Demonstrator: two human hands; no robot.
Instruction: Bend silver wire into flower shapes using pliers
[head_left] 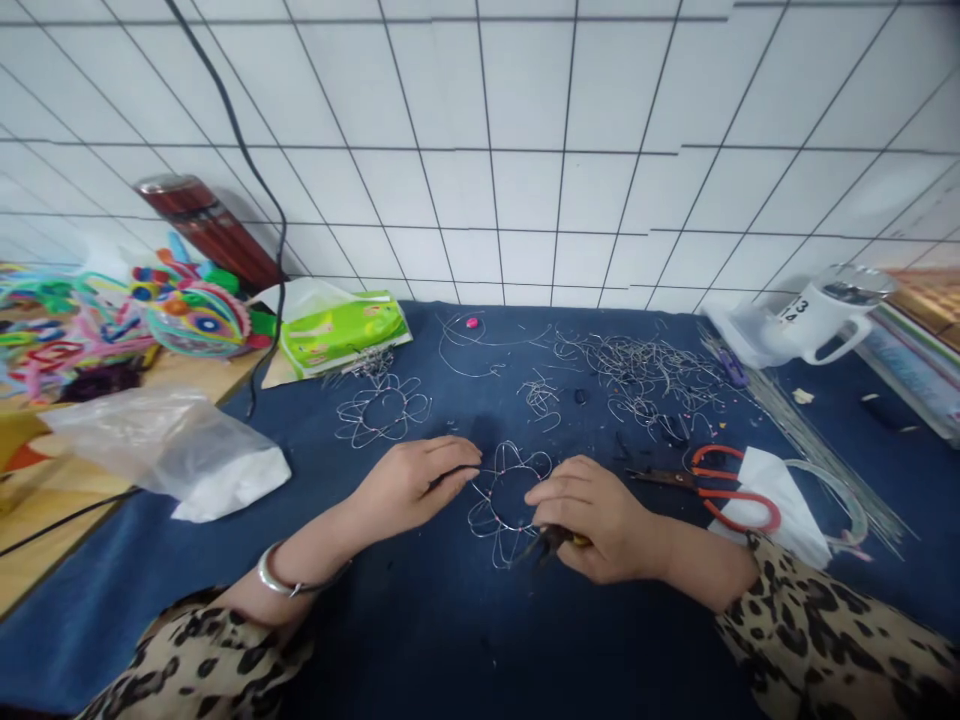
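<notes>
Head view: the wire flower (493, 497) lies on the blue cloth (420, 640), between the two hands. The left hand (412, 480) is positioned at the left edge of the flower, thumb and fingers close together at a petal; whether wire is pinched between them cannot be told. The right hand (607, 525) grasps the pliers (546, 545), tool head pointing toward the lower petals, fingertips at the ring's right side. A second wire flower (384, 390) lies farther left; orange-handled scissors (682, 480) lie right of the right hand
</notes>
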